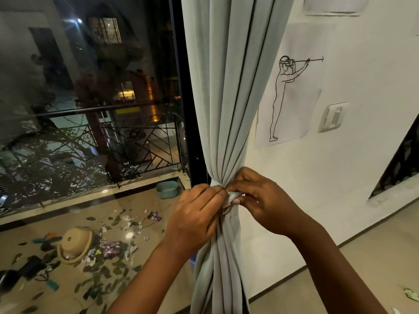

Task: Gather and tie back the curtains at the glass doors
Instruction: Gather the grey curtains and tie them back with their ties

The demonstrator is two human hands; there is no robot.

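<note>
1. While night sits dark outside, the glass door (90, 98) fills the left side, its black frame (181, 87) running down beside the fabric; through the pane, a balcony railing (90, 114) and lit buildings beyond.
2. On the right, a white wall (340, 177) with a paper line drawing of a standing figure (288, 96) and, just right of it, a light switch (333, 117).
3. Centre stage, the pale grey-green curtain (229, 87) hangs between frame and wall, gathered in tight at mid-height and spreading again below, down to the near edge.
4. Out on the balcony floor (140, 223), seen through the glass: scattered leaves and paper scraps, an overturned tan basket (76, 242) at near left, a blue basin (167, 189) farther back by the frame.
5. Left hand (197, 219) comes in from the near left, fingers curled, pinching at the cinched point of the curtain.
6. Right hand (256, 200) meets it from the right, fingers bent and pinching the same spot.
7. Smallest of all, the tie band (232, 197), a bunched strip of matching cloth wrapped around the gather, caught between both sets of fingertips.
</note>
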